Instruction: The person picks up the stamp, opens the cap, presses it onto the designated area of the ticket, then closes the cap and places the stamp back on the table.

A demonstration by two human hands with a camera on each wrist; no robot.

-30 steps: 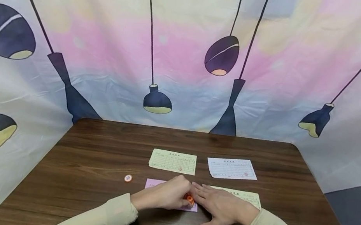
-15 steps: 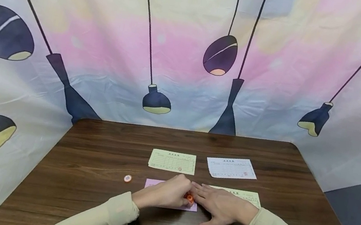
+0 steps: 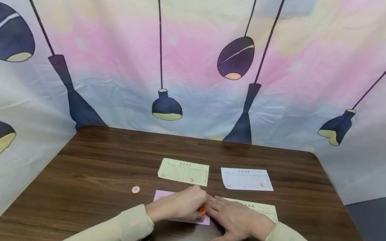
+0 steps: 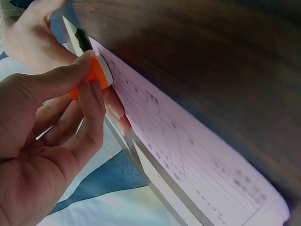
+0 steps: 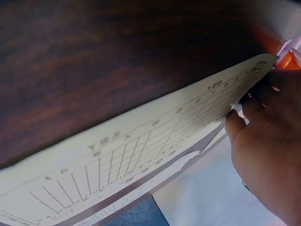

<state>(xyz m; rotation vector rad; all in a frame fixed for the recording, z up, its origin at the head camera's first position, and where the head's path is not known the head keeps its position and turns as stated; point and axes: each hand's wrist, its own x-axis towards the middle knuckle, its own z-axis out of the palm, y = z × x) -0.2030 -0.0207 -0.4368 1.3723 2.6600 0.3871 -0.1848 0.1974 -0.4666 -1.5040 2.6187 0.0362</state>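
Note:
My left hand [image 3: 185, 203] pinches an orange stamp [image 4: 96, 75] between thumb and fingers. The stamp's white base stands right at the surface of a pink printed form [image 3: 162, 195], near one end of it. Most of this form is hidden under the left hand in the head view. My right hand [image 3: 237, 222] lies with fingers stretched out, the fingertips at the pink form's right end beside the stamp. Partly covered by the right hand is a pale yellow form [image 3: 266, 211].
Farther back lie a pale green form [image 3: 183, 171] and a white form [image 3: 247, 179], both with red marks. A small round disc [image 3: 135, 189] with an orange rim sits left of the pink form. The brown table [image 3: 104, 157] meets a printed cloth backdrop [image 3: 195, 108].
My left forearm has shifted slightly to the right, with the stamp staying at the same spot on the pink form. The right hand stays in place.

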